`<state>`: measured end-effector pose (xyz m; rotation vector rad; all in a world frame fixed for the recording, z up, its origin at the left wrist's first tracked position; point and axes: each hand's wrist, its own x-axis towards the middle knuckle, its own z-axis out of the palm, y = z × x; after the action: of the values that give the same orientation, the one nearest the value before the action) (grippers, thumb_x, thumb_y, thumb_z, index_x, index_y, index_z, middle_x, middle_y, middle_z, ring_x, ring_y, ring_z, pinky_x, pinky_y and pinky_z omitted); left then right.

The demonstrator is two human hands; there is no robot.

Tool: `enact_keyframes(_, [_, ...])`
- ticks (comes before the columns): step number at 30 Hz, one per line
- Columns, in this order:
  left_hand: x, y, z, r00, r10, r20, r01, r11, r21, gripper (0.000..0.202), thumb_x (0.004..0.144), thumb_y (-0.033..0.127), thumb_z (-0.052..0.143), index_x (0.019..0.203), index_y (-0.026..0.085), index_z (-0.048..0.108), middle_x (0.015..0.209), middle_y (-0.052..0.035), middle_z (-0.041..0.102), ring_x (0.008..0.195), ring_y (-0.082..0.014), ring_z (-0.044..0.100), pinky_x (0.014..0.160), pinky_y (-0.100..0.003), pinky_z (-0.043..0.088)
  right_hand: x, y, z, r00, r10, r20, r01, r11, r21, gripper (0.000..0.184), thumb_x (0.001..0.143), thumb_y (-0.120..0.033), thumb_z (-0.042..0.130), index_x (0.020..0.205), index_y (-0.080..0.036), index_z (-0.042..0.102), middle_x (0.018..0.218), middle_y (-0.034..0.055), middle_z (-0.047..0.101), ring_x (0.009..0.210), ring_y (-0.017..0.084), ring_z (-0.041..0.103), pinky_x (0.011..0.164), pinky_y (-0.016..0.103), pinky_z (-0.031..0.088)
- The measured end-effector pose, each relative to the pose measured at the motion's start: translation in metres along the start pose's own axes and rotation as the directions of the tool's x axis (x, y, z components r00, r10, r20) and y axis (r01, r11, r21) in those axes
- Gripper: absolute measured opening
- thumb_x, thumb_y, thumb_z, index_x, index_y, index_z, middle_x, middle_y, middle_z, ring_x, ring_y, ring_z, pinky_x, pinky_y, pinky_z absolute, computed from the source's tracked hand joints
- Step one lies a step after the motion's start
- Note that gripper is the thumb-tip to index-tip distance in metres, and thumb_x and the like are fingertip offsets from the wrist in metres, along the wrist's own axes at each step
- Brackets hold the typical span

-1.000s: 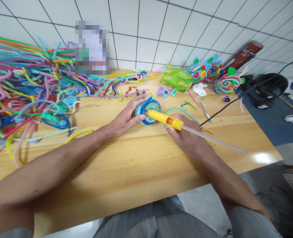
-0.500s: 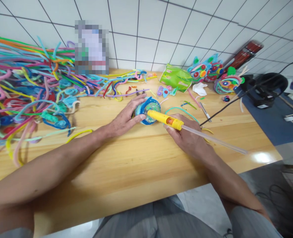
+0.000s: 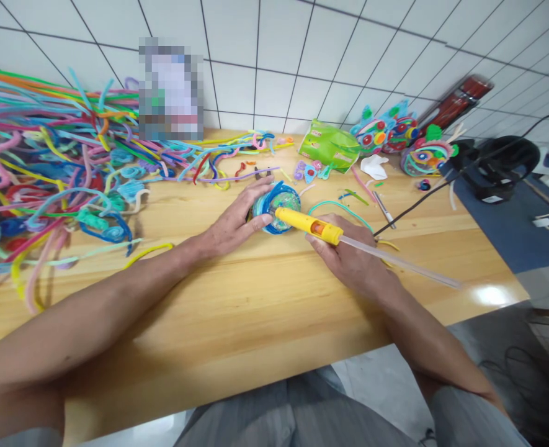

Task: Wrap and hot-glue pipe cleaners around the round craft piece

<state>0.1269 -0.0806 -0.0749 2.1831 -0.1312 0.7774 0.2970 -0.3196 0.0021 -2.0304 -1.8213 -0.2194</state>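
Yellow glue gun (image 3: 299, 218), slanting, tip leftward (stick (image 3: 399, 259) rightward), right fingers (image 3: 324, 249) gripping it, left fingers (image 3: 254, 225) cupping round craft (image 3: 287, 200)

The yellow, tubular plastic glue gun (image 3: 297, 219) has an orange-red patch in its side; its slim, round glue stick (image 3: 399, 261) is translucent white. The round, coiled craft piece (image 3: 289, 200) mixes blue, turquoise and mottled green. Fuzzy multicoloured stems (image 3: 46, 136) include pink, yellow and orange. Dark lines grid the white tiled wall (image 3: 283, 37).
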Motion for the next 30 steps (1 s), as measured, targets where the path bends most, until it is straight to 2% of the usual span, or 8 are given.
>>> enact_keyframes(7, [0.0,0.001,0.001,1.0,-0.027,-0.009,0.026,1.0,-0.015,0.066,0.112,0.048,0.059,0.171,0.03,0.035,0.18,-0.0156,0.038,0.17,-0.0337,0.034,0.14,-0.059,0.031,0.0,0.001,0.001,1.0,-0.021,-0.015,0.02,1.0,-0.012,0.017,0.109,-0.031,0.055,0.119,-0.022,0.066,0.101,0.0093,0.08,0.09,0.027,0.076,0.07,0.035,0.052])
enact_keyframes(14, [-0.003,-0.001,0.006,0.999,-0.012,-0.041,0.011,0.999,-0.035,0.072,0.111,0.044,0.062,0.172,0.031,0.026,0.179,-0.017,0.037,0.17,-0.0317,0.034,0.139,-0.059,0.034,0.0,0.003,0.005,0.999,-0.004,-0.044,0.004,1.0,0.011,0.015,0.107,-0.03,0.057,0.117,-0.024,0.066,0.1,0.0084,0.079,0.09,0.027,0.075,0.069,0.035,0.052])
enact_keyframes(17, [-0.003,-0.002,0.006,0.999,0.035,-0.042,-0.036,0.999,-0.012,0.067,0.113,0.042,0.06,0.17,0.032,0.027,0.179,-0.0175,0.036,0.171,-0.0319,0.033,0.139,-0.06,0.033,-0.001,0.004,0.004,0.997,0.03,-0.074,-0.026,0.998,0.06,0.011,0.105,-0.032,0.06,0.109,-0.024,0.067,0.096,0.0075,0.077,0.086,0.027,0.073,0.069,0.036,0.052])
enact_keyframes(20, [-0.002,-0.002,0.005,0.996,0.077,-0.053,-0.074,0.996,0.052,0.062,0.113,0.041,0.058,0.168,0.032,0.031,0.179,-0.0179,0.035,0.171,-0.0321,0.032,0.138,-0.061,0.033,-0.001,0.007,-0.004,0.989,0.119,-0.092,-0.101,0.978,0.18,0.015,0.104,-0.038,0.063,0.101,-0.025,0.068,0.092,0.0056,0.076,0.08,0.025,0.07,0.071,0.037,0.053])
enact_keyframes(22, [-0.002,-0.003,0.004,0.994,0.097,-0.055,-0.091,0.991,0.1,0.06,0.114,0.039,0.057,0.168,0.032,0.033,0.179,-0.0182,0.035,0.171,-0.032,0.031,0.138,-0.062,0.035,-0.002,0.011,-0.013,0.967,0.239,-0.092,-0.204,0.936,0.288,0.019,0.101,-0.043,0.067,0.101,-0.024,0.071,0.089,0.0043,0.076,0.077,0.023,0.069,0.071,0.037,0.054])
enact_keyframes(25, [-0.003,-0.005,0.004,0.993,0.106,-0.053,-0.098,0.985,0.14,0.058,0.114,0.039,0.055,0.168,0.032,0.034,0.178,-0.0178,0.037,0.17,-0.0319,0.034,0.136,-0.062,0.038,-0.004,0.026,-0.031,0.891,0.445,-0.094,-0.365,0.823,0.436,0.026,0.095,-0.049,0.074,0.1,-0.023,0.075,0.081,0.0018,0.073,0.068,0.02,0.062,0.063,0.033,0.05])
enact_keyframes(27, [-0.004,-0.006,0.005,0.994,0.096,-0.057,-0.087,0.986,0.145,0.058,0.114,0.041,0.055,0.168,0.033,0.035,0.176,-0.0171,0.039,0.168,-0.0321,0.037,0.135,-0.062,0.04,-0.009,0.042,-0.044,0.844,0.525,-0.112,-0.406,0.761,0.505,0.028,0.091,-0.049,0.076,0.097,-0.022,0.077,0.081,0.0015,0.072,0.064,0.017,0.058,0.058,0.031,0.048])
enact_keyframes(30, [-0.004,-0.006,0.006,0.994,0.083,-0.064,-0.074,0.989,0.131,0.058,0.114,0.042,0.056,0.167,0.034,0.034,0.176,-0.016,0.041,0.167,-0.0325,0.04,0.134,-0.064,0.042,-0.026,0.081,-0.06,0.773,0.611,-0.169,-0.46,0.724,0.513,0.026,0.087,-0.046,0.077,0.096,-0.022,0.078,0.087,0.0028,0.076,0.063,0.015,0.057,0.058,0.03,0.049])
